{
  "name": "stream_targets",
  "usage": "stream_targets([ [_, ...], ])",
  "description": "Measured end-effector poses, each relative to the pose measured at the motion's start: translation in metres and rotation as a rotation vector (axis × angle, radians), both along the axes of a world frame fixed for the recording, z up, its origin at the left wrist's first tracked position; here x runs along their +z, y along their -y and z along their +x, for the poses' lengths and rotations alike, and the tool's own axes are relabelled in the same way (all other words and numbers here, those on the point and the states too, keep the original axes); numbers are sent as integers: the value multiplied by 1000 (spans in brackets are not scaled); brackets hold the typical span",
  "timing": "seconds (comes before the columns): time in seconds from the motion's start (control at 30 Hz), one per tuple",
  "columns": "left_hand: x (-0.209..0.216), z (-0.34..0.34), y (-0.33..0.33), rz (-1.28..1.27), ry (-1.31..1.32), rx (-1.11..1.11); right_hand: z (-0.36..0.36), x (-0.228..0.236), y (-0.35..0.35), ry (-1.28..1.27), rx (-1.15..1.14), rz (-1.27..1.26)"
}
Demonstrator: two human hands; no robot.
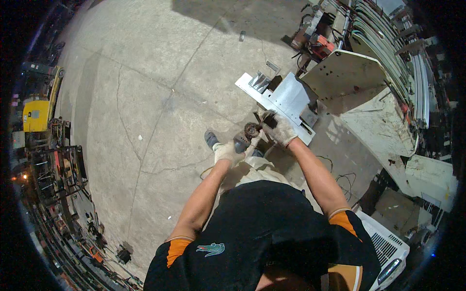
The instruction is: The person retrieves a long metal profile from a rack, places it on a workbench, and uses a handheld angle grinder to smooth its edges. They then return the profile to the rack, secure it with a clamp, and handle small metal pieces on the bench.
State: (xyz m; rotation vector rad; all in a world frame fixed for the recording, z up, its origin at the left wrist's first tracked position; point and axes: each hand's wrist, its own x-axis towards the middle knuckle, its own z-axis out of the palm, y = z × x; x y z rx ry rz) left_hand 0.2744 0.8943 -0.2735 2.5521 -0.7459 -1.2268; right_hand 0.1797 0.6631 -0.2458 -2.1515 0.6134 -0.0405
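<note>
Off-white work gloves cover both hands, which are close together in front of the person's legs, slightly right of centre. The left hand (227,153) is closed round a grey-bodied tool (241,142); just beyond that body sits a round, rough, brownish head (251,129). The right hand (282,132), to the right of that head, is curled round a dark piece (268,119) whose exact kind is too small to tell. Silvery sheet metal (292,97) with cut-outs lies just beyond the right hand, over the cracked concrete floor (155,58). Farther off is a small metal bracket (273,66). On the right stands a large, scuffed cream metal housing (383,126), with thin black cables (347,180) on the floor nearer the person. A dark shoe (211,139) shows left of the tool, and yellow machinery (36,116) stands far left.
</note>
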Motion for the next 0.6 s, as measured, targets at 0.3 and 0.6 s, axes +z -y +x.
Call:
stream_targets([
  [0.3,14,0,4,35,-21,2,1,-15,-4,-20,149,-172],
  [0.6,10,0,6,43,-15,45,-7,-7,-5,-54,40,-17],
])
